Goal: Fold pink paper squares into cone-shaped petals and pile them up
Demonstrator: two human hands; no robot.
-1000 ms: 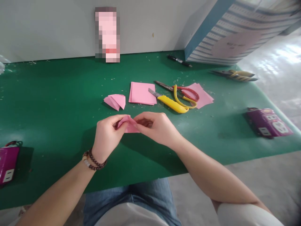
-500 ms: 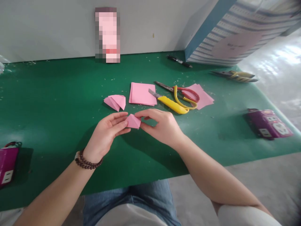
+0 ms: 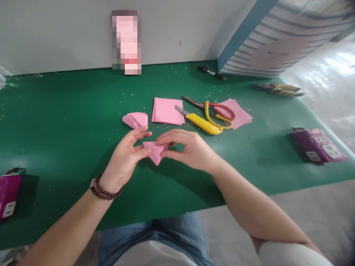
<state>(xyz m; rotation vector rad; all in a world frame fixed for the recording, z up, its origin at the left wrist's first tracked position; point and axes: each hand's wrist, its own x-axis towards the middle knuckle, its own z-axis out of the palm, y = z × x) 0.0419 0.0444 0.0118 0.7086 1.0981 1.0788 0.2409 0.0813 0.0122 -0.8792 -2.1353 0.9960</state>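
Left purple box (image 3: 10, 192): on the green table (image 3: 69, 129); cut off by the left frame edge.
Left hand (image 3: 123, 159): gripping the left side of the held pink paper (image 3: 155, 151), thumb on its near face; two upper fingers extended clear of it, the lower ones largely hidden.
Pixelated item (image 3: 127, 44): at the rear wall; masked, identity not discernible.
Folded pink piece (image 3: 135, 120): on the table beyond the left hand; near edge partly covered by fingers.
Held pink paper: between both hands, point toward the person; upper right portion obscured, full fold not visible.
Square pink sheets (image 3: 166, 111): stacked; right edge overlapped by the knife blade; sheet count indeterminate.
Right hand (image 3: 191, 149): gripping the paper's right side between thumb and fingers; lower fingers concealed.
Yellow knife (image 3: 203, 123): handle angled toward the lower right.
Scissors (image 3: 195, 101): red and yellow handles, partly over the loose pink sheets (image 3: 242, 114).
Pen (image 3: 211, 72): near the striped box.
Striped box (image 3: 266, 48): top cut off; lettering illegible.
Pliers (image 3: 277, 88): jaw tips dark, blurred.
Right purple box (image 3: 317, 145): near the table's right edge; markings blurred.
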